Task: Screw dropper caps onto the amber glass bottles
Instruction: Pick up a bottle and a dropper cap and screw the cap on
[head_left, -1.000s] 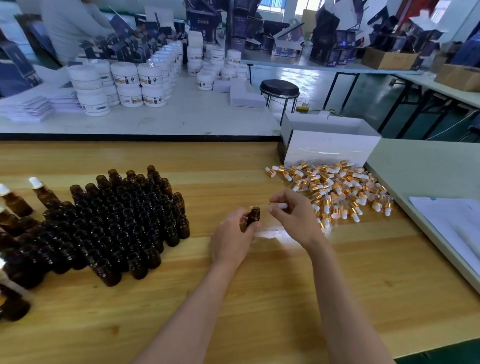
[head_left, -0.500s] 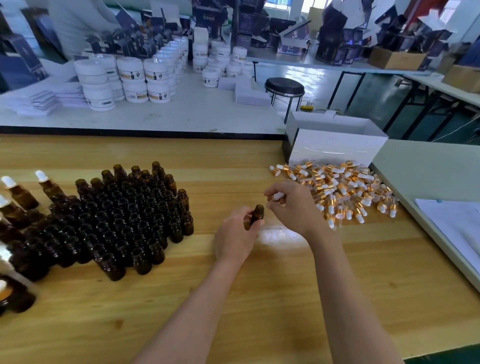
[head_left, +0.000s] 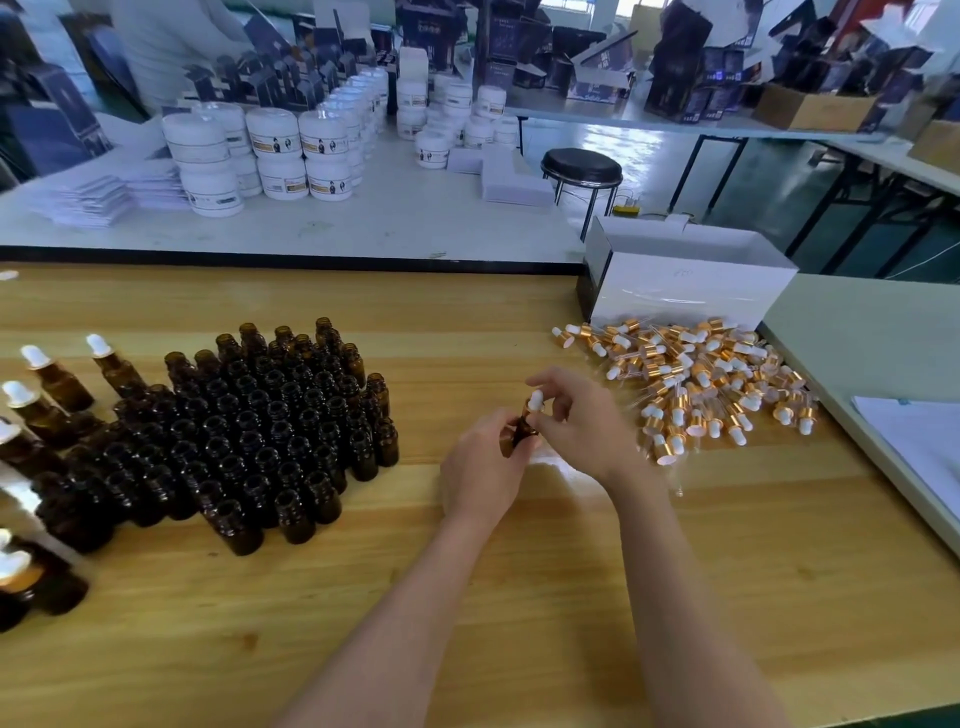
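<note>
Grips amber bottle (head_left: 521, 435) at frame centre in left hand (head_left: 483, 467); pinches dropper cap (head_left: 536, 400) at its mouth with right hand (head_left: 587, 421). Open bottles (head_left: 270, 426) centre left, loose caps (head_left: 691, 384) right.

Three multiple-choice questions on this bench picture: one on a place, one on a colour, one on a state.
1. Where is the pile of loose dropper caps?
A. Left of the hands
B. On the wooden table, before the white box
C. On the stool

2. Their collars are:
A. Blue
B. Black
C. Gold

3. The bottle in the left hand:
A. carries a dropper cap, pinched by the right hand
B. lies capless on the table
C. is broken

1 B: the pile lies in front of the box, right of the hands.
2 C: gold bands shine under white bulbs.
3 A: a white bulb stands above the bottle in the right hand's pinch.
</note>
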